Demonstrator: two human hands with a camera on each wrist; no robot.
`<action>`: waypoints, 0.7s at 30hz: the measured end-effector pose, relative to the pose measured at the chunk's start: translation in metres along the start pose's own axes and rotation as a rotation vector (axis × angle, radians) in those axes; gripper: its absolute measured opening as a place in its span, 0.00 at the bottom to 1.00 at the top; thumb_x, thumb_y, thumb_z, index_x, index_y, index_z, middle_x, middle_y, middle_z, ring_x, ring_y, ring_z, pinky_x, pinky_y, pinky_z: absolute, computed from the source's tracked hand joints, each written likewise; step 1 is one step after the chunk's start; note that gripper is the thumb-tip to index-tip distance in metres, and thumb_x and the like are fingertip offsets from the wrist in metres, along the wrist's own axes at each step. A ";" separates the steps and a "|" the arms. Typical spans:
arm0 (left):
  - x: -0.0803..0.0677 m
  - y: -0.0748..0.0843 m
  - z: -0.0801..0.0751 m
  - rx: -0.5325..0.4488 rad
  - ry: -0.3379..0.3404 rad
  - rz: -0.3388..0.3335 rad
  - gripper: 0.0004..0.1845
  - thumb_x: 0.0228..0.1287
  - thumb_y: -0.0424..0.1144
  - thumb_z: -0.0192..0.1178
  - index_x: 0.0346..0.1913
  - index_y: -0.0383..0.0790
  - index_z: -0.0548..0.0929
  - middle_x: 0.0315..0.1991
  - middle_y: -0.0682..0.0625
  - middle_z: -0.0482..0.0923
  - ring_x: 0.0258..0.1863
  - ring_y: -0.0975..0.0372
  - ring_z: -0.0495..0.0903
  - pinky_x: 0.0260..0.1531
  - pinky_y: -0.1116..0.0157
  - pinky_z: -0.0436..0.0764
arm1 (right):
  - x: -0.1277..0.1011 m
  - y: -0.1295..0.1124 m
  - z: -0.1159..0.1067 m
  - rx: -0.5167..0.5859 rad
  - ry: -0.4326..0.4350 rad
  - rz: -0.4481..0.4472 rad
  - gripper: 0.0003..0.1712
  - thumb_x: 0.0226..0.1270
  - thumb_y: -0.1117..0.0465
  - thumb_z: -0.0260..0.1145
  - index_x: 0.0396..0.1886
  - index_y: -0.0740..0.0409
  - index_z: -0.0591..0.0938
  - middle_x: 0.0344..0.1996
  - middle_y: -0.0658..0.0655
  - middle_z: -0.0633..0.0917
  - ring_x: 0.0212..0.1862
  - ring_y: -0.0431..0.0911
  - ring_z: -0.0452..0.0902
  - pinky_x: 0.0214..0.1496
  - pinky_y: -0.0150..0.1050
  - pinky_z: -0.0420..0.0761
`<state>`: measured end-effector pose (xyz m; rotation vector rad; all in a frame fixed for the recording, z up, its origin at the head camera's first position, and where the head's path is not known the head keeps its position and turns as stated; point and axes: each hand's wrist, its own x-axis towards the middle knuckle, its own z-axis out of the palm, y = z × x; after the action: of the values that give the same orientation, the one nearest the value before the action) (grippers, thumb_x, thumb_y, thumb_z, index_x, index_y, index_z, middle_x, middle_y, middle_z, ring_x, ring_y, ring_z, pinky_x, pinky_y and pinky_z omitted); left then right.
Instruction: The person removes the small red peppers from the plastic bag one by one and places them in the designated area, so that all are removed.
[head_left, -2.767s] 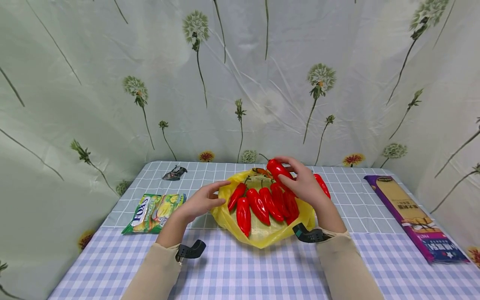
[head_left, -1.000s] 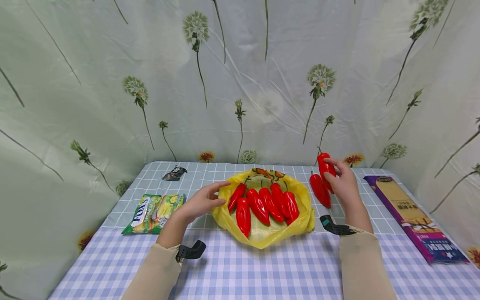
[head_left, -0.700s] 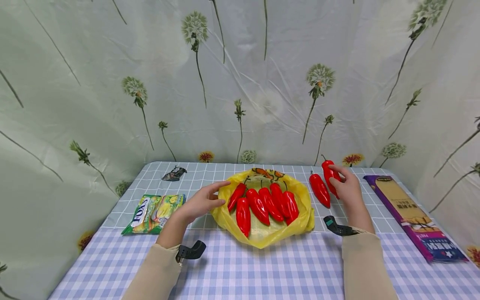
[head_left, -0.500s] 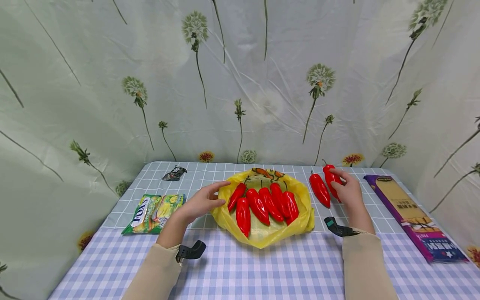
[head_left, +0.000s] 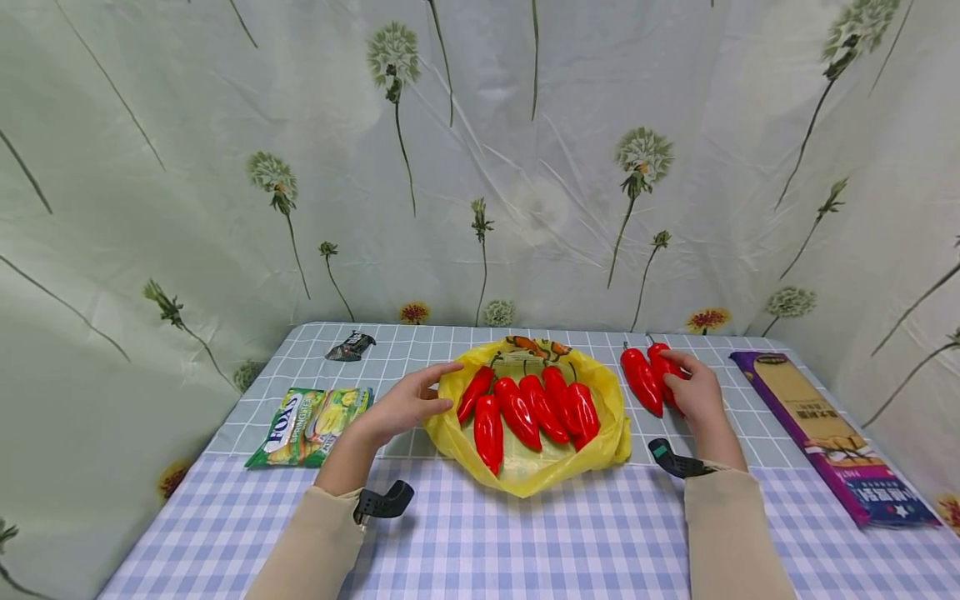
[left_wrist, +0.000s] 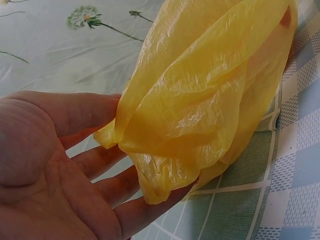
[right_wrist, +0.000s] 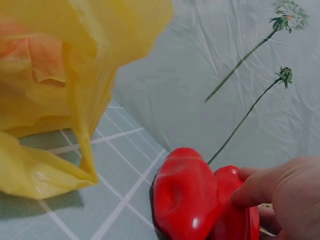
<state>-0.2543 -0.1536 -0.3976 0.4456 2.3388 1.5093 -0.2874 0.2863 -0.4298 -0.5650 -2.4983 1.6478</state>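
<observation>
A yellow plastic bag (head_left: 525, 482) lies open mid-table, with several glossy red peppers (head_left: 516, 414) inside. My left hand (head_left: 405, 404) touches its left side, fingers spread and fairly straight. In the left wrist view the thumb meets the bag's edge and other fingers lie behind the plastic. To the right of the bag my right hand (head_left: 697, 390) holds a red pepper (head_left: 663, 363) between thumb and fingers, low over the tablecloth, its stem pointing away. Another red pepper (head_left: 641, 379) lies just left of it; in the right wrist view the two sit side by side.
A green FOX'S candy packet (head_left: 307, 427) lies left of my left hand, a small black wrapper (head_left: 350, 346) behind it. At the right edge lies a long purple pasta packet (head_left: 828, 437). A flowered curtain (head_left: 540, 167) hangs behind the table.
My right hand has carried the pepper from over the bag to the right, then lowered it beside the other pepper. The left hand has stayed at the bag.
</observation>
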 end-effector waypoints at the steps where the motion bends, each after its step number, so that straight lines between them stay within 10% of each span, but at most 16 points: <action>1: 0.000 0.000 0.000 0.001 0.000 0.002 0.31 0.70 0.33 0.58 0.74 0.51 0.67 0.75 0.43 0.63 0.64 0.45 0.77 0.58 0.54 0.83 | 0.001 0.001 0.000 0.002 -0.003 0.003 0.32 0.74 0.68 0.50 0.76 0.53 0.65 0.77 0.68 0.58 0.74 0.65 0.57 0.73 0.57 0.70; 21: 0.000 0.000 0.000 0.020 0.001 0.001 0.31 0.70 0.33 0.58 0.74 0.50 0.67 0.75 0.42 0.63 0.64 0.45 0.77 0.59 0.54 0.82 | 0.000 -0.001 0.010 -0.039 -0.018 0.039 0.31 0.75 0.64 0.51 0.77 0.54 0.64 0.76 0.68 0.62 0.73 0.63 0.59 0.74 0.57 0.69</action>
<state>-0.2544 -0.1535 -0.3980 0.4510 2.3563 1.4883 -0.2906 0.2777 -0.4327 -0.6096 -2.5539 1.6275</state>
